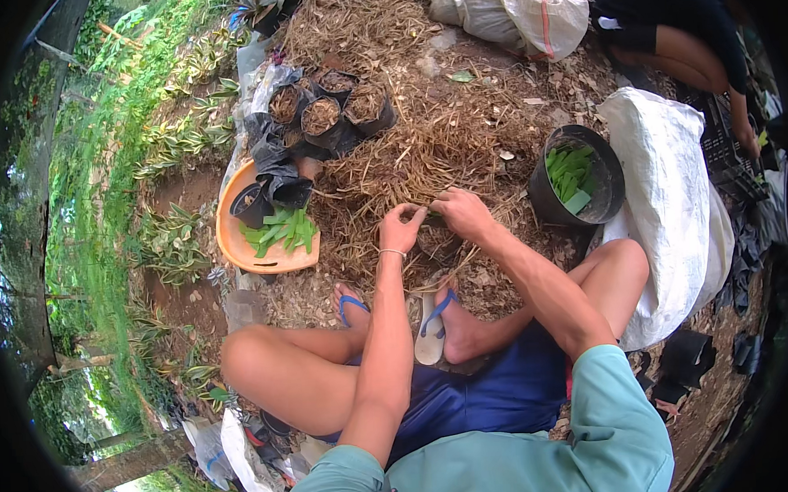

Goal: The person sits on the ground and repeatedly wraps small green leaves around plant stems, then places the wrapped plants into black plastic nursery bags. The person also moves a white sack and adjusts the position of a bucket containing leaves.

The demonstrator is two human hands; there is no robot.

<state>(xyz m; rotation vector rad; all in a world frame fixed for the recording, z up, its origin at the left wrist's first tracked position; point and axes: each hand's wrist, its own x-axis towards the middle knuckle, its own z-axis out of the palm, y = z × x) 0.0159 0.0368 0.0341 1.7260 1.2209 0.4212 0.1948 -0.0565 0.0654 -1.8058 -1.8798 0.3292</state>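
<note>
My left hand (pixel 403 227) is above the straw pile (pixel 423 152), its thumb and a fingertip brought together. My right hand (pixel 460 211) is close beside it, fingers curled, with a bit of green at its fingertips. What either hand pinches is too small to tell. Just below them a dark plastic plant bag (pixel 438 241) stands in front of my feet, partly hidden by the right hand. Cut green leaf pieces (pixel 288 231) lie in an orange plastic basin (pixel 225 220) at left. More leaf pieces (pixel 569 176) lie in a black bucket (pixel 613 200) at right.
Several filled black plant bags (pixel 322 117) stand beyond the basin, which also holds a small black pot (pixel 250 206). A white woven sack (pixel 660 214) lies at right, another sack (pixel 522 16) at the top. A person (pixel 675 36) crouches at upper right beside a black crate (pixel 726 139).
</note>
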